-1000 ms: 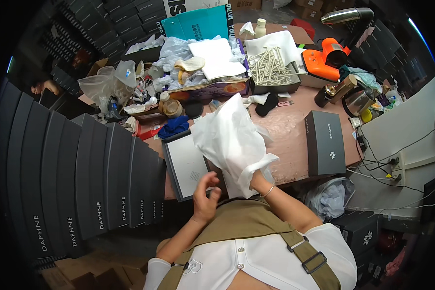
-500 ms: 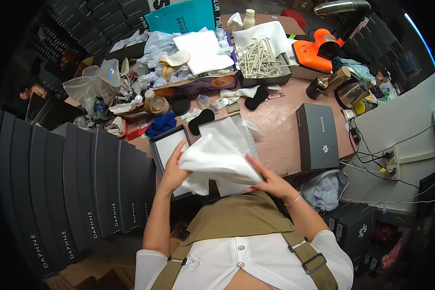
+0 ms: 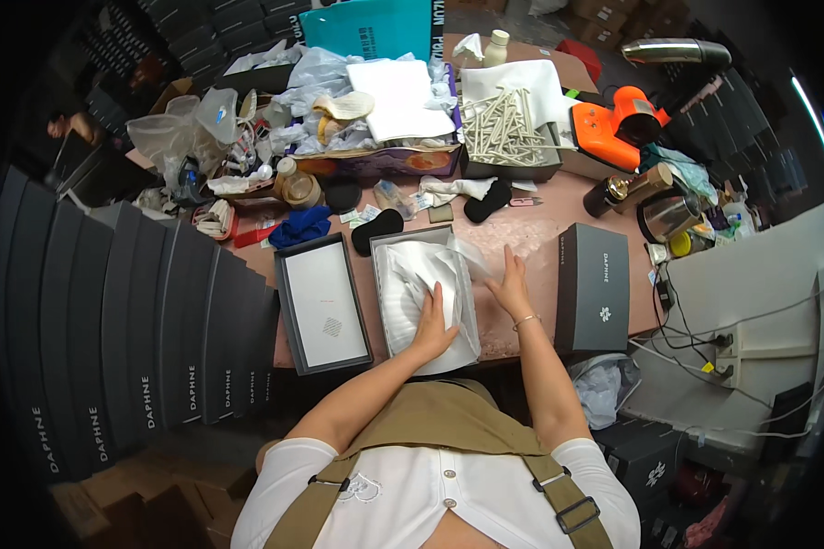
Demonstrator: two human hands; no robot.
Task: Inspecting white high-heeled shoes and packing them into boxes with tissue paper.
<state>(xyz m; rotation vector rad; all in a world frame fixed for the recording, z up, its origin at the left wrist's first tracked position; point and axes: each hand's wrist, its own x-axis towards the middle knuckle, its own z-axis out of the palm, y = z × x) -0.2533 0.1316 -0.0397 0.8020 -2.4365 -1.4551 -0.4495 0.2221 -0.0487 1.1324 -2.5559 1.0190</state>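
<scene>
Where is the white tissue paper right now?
In the head view, the tissue paper lies inside the open box at table centre, under the left hand, between the lid and the right hand.

Likely packing workshop, stacked dark boxes, cluttered worktable

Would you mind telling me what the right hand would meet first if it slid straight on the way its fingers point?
The right hand lies flat on the table, fingers pointing away from the person. Straight on is bare tabletop, then probably the black shoe insert beside the white cloth; the fisheye view makes the exact line uncertain.
</scene>
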